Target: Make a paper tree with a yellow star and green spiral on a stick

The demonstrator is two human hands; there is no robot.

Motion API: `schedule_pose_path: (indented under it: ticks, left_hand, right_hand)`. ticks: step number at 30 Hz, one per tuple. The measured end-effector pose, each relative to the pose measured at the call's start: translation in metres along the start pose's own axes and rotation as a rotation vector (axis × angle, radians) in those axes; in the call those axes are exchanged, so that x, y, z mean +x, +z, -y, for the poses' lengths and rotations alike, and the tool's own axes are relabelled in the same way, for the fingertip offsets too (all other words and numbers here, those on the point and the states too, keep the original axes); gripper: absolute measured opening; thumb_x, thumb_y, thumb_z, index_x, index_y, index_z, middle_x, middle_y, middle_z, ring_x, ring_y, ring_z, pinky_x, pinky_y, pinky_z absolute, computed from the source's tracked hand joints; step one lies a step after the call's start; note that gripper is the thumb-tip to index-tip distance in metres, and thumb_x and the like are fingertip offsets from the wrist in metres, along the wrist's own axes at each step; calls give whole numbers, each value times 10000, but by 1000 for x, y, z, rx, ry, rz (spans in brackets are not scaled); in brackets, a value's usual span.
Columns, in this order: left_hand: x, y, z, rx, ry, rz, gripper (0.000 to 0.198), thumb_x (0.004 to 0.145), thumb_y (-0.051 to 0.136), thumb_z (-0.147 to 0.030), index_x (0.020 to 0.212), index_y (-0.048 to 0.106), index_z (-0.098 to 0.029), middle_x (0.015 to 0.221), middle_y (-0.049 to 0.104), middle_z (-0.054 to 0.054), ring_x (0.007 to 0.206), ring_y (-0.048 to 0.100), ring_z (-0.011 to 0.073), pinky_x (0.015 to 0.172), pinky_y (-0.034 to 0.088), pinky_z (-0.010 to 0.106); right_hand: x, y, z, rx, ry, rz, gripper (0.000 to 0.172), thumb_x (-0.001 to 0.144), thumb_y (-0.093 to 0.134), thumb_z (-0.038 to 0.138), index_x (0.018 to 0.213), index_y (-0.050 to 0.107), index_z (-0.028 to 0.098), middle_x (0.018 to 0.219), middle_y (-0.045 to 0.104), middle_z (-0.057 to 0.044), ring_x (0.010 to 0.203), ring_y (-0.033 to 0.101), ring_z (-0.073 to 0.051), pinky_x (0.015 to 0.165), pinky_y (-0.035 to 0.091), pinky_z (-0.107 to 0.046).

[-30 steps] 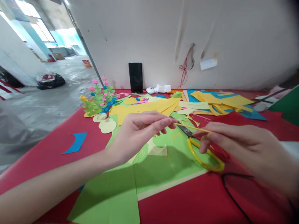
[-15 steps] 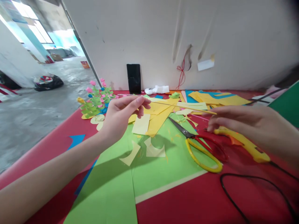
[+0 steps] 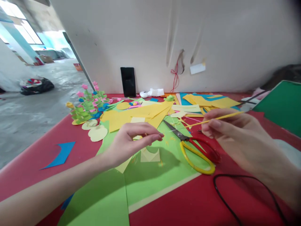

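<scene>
My right hand (image 3: 235,135) is closed on a thin yellow strip (image 3: 225,116), thumb against fingers. The strip runs left toward my left hand (image 3: 141,139), its far end fading into a fine pale line. My left hand's thumb and fingertips are pressed together, and what is between them, if anything, is too small to make out. Below and between the hands lie scissors (image 3: 198,158) with one yellow and one red handle, blades partly over the green paper (image 3: 150,185). A pale yellow cut-out scrap (image 3: 150,156) rests below my left hand.
Yellow paper sheets (image 3: 141,110) and scraps spread behind the hands. Paper flowers (image 3: 88,106) stand at the back left, near pale paper discs (image 3: 98,133). A black phone (image 3: 128,82) leans on the wall. A black cord (image 3: 249,176) loops at the front right of the red table (image 3: 174,201).
Both hands have come lower and the strip has shifted, now sticking out past my right hand. The yellow glue gun under the right hand is hidden now. The view has turned slightly right.
</scene>
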State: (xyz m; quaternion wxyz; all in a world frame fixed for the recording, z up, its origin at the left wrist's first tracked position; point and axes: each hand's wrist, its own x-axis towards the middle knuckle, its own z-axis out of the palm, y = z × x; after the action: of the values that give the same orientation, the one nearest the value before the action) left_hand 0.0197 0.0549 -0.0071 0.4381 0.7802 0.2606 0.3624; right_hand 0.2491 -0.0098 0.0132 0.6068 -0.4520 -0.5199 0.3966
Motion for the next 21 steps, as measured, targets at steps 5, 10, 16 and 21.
schedule_pose_path:
  ticks: [5, 10, 16, 21]
  left_hand:
    - [0, 4, -2, 39, 16, 28, 138, 789, 608, -193, 711, 721, -181, 721, 707, 34, 648, 608, 119, 552, 485, 193]
    - [3, 1, 1, -10, -62, 7, 163, 796, 602, -225, 686, 719, -196, 748, 700, 38, 675, 605, 129, 553, 481, 203]
    - [5, -7, 8, 11, -62, -18, 151, 796, 605, -252, 712, 713, -187, 738, 683, 36, 675, 590, 126, 548, 456, 191]
    - [6, -6, 13, -46, -131, -180, 239, 862, 502, -335, 899, 685, -186, 843, 684, 44, 633, 560, 107, 573, 470, 201]
  right_hand:
    - [0, 2, -1, 68, 54, -20, 32, 669, 749, 287, 695, 730, 287, 652, 671, 41, 553, 581, -41, 542, 489, -115]
    - [7, -5, 2, 84, 47, -69, 17, 703, 725, 260, 687, 725, 254, 614, 656, 28, 543, 542, -41, 507, 453, -126]
    - [20, -23, 4, 93, -22, -155, 29, 727, 705, 216, 714, 726, 230, 640, 654, 18, 577, 534, -49, 525, 444, -145]
    - [22, -28, 4, 103, -13, -147, 70, 750, 684, 212, 697, 720, 242, 640, 652, 24, 589, 539, -45, 537, 438, -142]
